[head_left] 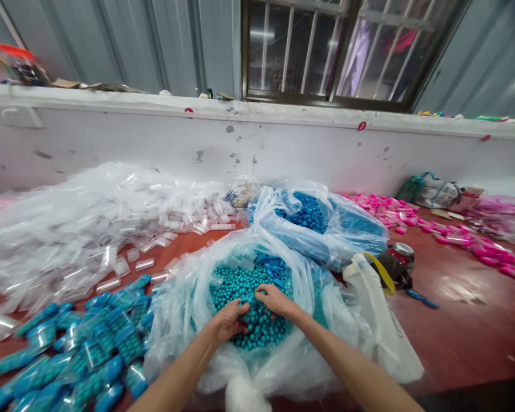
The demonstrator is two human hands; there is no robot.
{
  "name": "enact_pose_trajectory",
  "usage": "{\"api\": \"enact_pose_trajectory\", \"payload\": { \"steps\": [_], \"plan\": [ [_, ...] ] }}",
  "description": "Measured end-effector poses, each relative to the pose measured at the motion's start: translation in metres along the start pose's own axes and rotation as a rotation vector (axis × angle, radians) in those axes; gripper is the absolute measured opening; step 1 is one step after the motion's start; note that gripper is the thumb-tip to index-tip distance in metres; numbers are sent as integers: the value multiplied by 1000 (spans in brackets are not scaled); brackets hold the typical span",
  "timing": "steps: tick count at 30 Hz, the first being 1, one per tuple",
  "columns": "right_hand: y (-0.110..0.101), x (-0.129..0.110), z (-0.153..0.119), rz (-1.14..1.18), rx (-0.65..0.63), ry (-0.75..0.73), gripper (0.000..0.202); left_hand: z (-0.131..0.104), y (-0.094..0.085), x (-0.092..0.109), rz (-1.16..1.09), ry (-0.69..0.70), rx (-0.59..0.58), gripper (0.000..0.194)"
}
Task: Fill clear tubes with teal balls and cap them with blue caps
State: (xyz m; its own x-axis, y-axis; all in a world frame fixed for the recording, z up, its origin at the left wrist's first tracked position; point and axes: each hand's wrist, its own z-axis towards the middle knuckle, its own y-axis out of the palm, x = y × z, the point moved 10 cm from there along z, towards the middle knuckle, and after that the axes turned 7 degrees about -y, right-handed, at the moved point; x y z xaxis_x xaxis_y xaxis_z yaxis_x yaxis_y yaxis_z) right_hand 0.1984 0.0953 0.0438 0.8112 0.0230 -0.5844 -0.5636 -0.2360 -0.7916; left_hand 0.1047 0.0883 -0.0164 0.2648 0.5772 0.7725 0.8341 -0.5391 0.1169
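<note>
A large clear plastic bag (pixel 175 309) stands wide at the middle of the table, filled with teal beads (pixel 236 286). Several blue plastic pieces (pixel 274 269) lie on the beads at the far right side of the bag. My left hand (pixel 230 321) is at the near left of the beads, thumb and fingers apart, with no object visible in it. Just to its right, my right hand (pixel 277 300) is over the beads with its fingers curled together; whatever they may hold is hidden. Filled clear tubes with blue ends (pixel 98 343) are heaped left of the bag.
Clear empty tubes (pixel 107 257) form a big pile at the left. Behind stands a bag of blue pieces (pixel 304 214). Pink pieces (pixel 450 234) spread along the right. A white bag (pixel 373 315) and a dark jar with a metallic lid (pixel 401 260) rest on the red table (pixel 467 320).
</note>
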Motion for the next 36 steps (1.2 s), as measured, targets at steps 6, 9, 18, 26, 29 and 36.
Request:
{"api": "enact_pose_trajectory", "payload": {
  "steps": [6, 9, 18, 26, 29, 36],
  "plan": [
    [-53, 2, -14, -601, 195, -4, 28, -11, 6, 7, -204, 33, -150, 45],
    [-42, 8, -10, -676, 135, 1, 28, -18, 3, 13, -237, 79, -141, 44],
    [-3, -5, -13, -534, -117, -239, 30, -26, -33, 14, 30, 222, 205, 31],
    [6, -12, -15, -732, -45, -295, 21, -30, -20, -3, -257, 67, -61, 43],
    [-1, -19, -13, -748, 36, -295, 14, -37, -11, 1, -416, 68, -209, 46],
    [-1, -18, -18, -230, 40, -244, 34, -31, -10, 0, -388, 189, -176, 47]
  ]
}}
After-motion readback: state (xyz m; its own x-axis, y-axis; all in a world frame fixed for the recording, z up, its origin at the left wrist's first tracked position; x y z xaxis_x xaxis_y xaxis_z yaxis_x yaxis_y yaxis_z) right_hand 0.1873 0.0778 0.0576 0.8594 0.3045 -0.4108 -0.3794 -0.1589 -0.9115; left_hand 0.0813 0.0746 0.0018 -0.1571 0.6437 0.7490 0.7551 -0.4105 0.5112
